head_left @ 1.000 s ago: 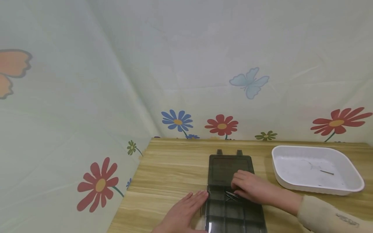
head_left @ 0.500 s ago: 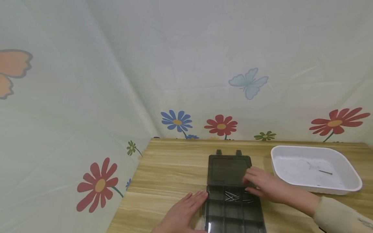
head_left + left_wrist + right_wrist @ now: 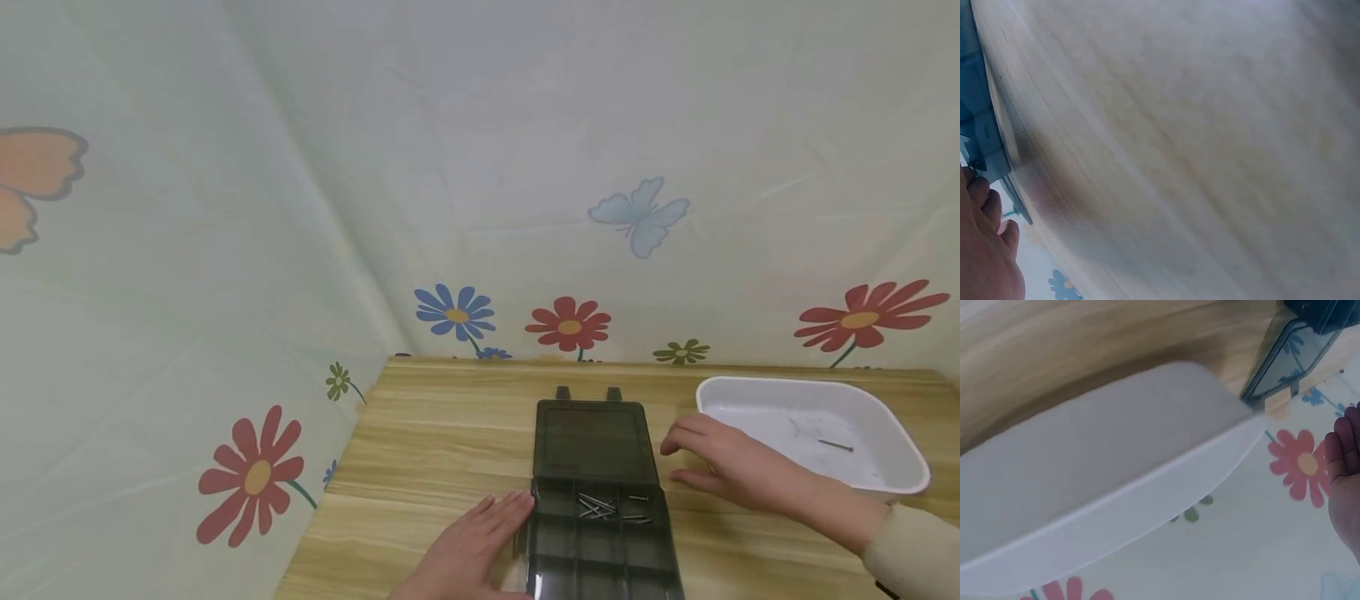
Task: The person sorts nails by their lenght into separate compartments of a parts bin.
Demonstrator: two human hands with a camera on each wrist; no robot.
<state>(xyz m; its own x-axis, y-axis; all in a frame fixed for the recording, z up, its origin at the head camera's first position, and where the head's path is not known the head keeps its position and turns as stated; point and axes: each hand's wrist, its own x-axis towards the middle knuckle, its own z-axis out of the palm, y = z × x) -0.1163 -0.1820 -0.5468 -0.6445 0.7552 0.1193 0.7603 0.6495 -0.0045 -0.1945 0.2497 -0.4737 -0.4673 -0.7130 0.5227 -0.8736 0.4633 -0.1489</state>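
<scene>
A dark see-through compartment box (image 3: 600, 552) lies on the table with its lid (image 3: 592, 442) folded back. Several thin nails (image 3: 596, 506) cross each other in a top-row compartment, and a few more (image 3: 637, 519) lie in the one at its right. My left hand (image 3: 472, 546) rests against the box's left side, fingers extended; the left wrist view shows its fingertips at the box edge (image 3: 982, 125). Between box and white tray, my right hand (image 3: 727, 471) hovers with loosely bent fingers and a gap between thumb and forefinger, holding nothing visible. One nail (image 3: 835, 446) lies in the tray.
The white tray (image 3: 795, 382) stands right of the box, its near left part hidden behind the right hand. Its tall side fills much of the right wrist view. A flower-printed cloth (image 3: 517, 208) rises behind and left of the wooden table (image 3: 442, 417).
My right hand has moved right from above the box toward the tray, uncovering the nails in the right compartment. My left hand has stayed at the box's side.
</scene>
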